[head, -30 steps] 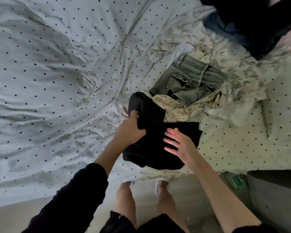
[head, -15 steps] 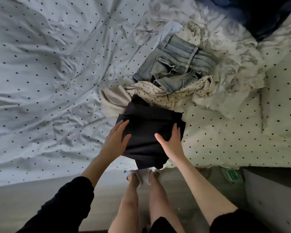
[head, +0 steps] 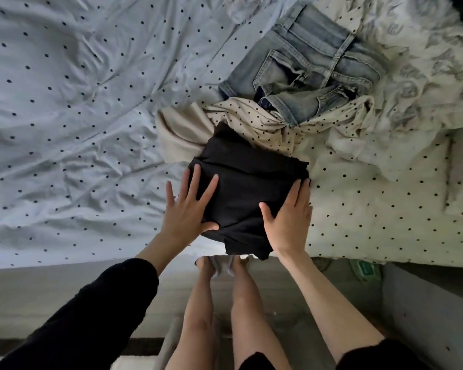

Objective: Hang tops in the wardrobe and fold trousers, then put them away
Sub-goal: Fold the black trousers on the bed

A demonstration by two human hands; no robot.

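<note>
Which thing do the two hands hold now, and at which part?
Nothing is gripped: the left hand and right hand lie flat and open on the side edges of the folded black garment.

black long sleeve (head: pixel 91 316) on left arm, right forearm bare.

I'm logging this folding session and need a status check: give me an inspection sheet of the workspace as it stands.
Surface: bed with wrinkled dotted sheet.
Job's things: black folded garment near the bed's edge; denim jeans crumpled farther back; cream dotted garment between them.
Clutter: pale patterned fabric bunched at right.
Hands: left hand and right hand both flat and open, pressing the black garment's sides.
Cables: nothing seen.
Surroundings: floor below; green item at bedside, unclear.
</note>
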